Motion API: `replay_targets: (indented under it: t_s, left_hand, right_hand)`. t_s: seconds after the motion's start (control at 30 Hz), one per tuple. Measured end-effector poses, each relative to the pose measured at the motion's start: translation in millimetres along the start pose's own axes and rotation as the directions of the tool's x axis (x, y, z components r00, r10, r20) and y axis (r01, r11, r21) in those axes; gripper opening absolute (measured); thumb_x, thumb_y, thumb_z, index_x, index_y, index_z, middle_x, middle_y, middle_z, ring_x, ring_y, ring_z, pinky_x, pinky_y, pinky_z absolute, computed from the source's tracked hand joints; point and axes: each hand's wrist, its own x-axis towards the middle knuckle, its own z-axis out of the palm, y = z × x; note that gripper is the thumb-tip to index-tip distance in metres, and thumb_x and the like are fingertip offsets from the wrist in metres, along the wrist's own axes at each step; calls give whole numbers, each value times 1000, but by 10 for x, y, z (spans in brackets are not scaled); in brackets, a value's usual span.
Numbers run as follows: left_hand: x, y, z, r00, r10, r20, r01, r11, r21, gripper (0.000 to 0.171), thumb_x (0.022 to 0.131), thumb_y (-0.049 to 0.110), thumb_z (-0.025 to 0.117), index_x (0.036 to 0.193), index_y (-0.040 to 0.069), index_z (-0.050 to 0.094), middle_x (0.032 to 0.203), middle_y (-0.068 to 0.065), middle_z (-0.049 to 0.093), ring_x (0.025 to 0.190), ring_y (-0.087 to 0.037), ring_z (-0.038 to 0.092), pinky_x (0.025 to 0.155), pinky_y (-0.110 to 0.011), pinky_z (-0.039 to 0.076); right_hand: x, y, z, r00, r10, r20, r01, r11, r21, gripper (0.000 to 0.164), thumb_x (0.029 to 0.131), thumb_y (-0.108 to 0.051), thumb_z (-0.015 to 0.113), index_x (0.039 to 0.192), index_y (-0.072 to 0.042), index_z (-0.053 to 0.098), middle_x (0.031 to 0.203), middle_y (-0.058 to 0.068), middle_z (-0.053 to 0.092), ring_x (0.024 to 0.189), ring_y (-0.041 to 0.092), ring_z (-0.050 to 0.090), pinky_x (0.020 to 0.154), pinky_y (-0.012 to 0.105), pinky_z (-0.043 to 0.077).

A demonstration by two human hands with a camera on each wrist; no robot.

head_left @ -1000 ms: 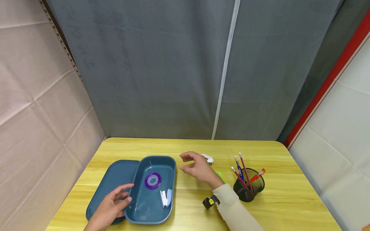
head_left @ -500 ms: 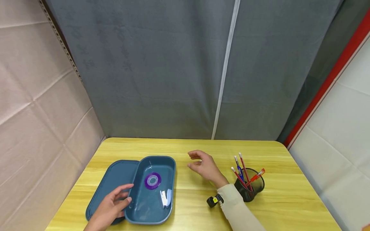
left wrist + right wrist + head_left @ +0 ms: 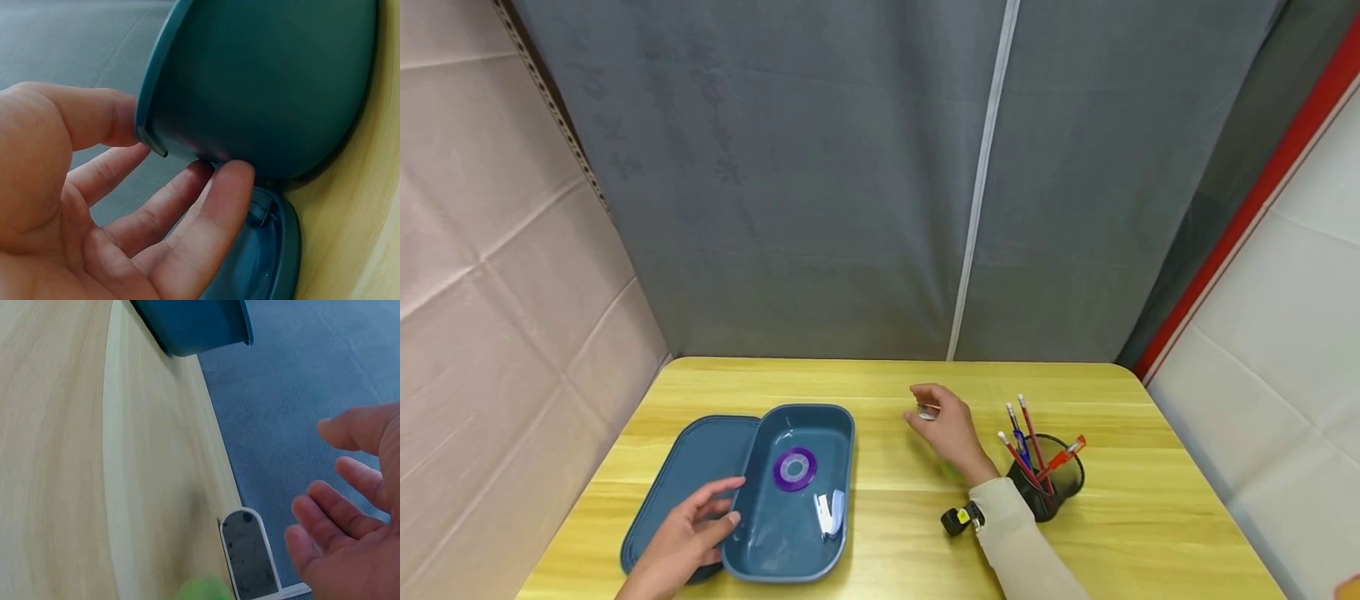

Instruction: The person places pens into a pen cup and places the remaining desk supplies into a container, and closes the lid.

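Note:
A blue-green rectangular box (image 3: 790, 554) sits with its left side over a matching lid (image 3: 700, 454). My left hand (image 3: 681, 537) rests its fingertips against the outside of the box's left wall, near the rim. Inside the box lie a purple tape roll (image 3: 794, 469) and a small white and pale blue item (image 3: 830, 512). My right hand (image 3: 951, 429) hovers over the table right of the box, thumb apart from the fingers. Near its fingertips is a small white-rimmed item with a rounded end and spotted grey face (image 3: 247, 550). A light green thing (image 3: 204, 589) lies close by, mostly hidden by the wrist in the head view.
A black mesh pen cup (image 3: 1041, 492) holding several pencils and pens stands right of my right forearm. A wooden table (image 3: 1150, 517) carries everything. A grey curtain (image 3: 812, 208) hangs behind its far edge.
My right hand has moved right, away from the box, over the white-rimmed item, which it now mostly covers in the head view. My left hand and the box stay in place.

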Motion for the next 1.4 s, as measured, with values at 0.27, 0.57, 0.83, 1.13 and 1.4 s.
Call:
replay_targets:
  t_s: [0.27, 0.57, 0.83, 1.13, 1.4]
  left_hand:
    - [3, 20, -1, 1000, 16, 12, -16, 1000, 11, 58, 101, 25, 73, 155, 16, 52, 149, -28, 56, 129, -41, 62, 81, -52, 64]
    - [-10, 13, 8, 1000, 0, -2, 0, 1000, 8, 57, 100, 23, 74, 153, 16, 54, 148, -28, 57, 126, -39, 64, 81, -51, 64]
    - [6, 7, 5, 1000, 7, -2, -7, 1000, 15, 56, 102, 22, 72, 154, 16, 53, 149, -29, 56, 126, -38, 64, 80, -51, 64]
    - [6, 6, 6, 1000, 7, -2, -7, 1000, 11, 57, 102, 22, 72, 154, 16, 53, 149, -29, 55, 126, -39, 64, 80, -51, 64]
    - [7, 2, 3, 1000, 5, 5, -5, 1000, -6, 58, 101, 23, 73, 155, 16, 52, 150, -29, 55, 126, -39, 64, 81, -52, 64]
  right_hand:
    - [11, 55, -25, 992, 64, -106, -74, 994, -86, 45, 89, -15, 85, 131, -8, 72, 130, 13, 73, 120, 33, 69, 99, 51, 56]
    - [3, 179, -8, 985, 98, -140, -117, 984, -134, 46, 88, -17, 85, 131, -9, 72, 134, 17, 69, 116, 36, 68, 95, 50, 57]
    - [4, 259, 14, 990, 70, -119, -90, 980, -177, 56, 86, -14, 86, 139, -5, 68, 134, 21, 68, 116, 38, 68, 97, 53, 56]
    - [25, 307, 17, 991, 104, -84, -119, 971, -208, 61, 87, -14, 86, 142, -3, 65, 137, 23, 68, 120, 39, 67, 101, 54, 55]
    - [33, 287, 19, 995, 90, -36, -97, 950, -297, 58, 85, -12, 86, 138, 1, 67, 130, 24, 70, 115, 40, 66, 99, 55, 53]
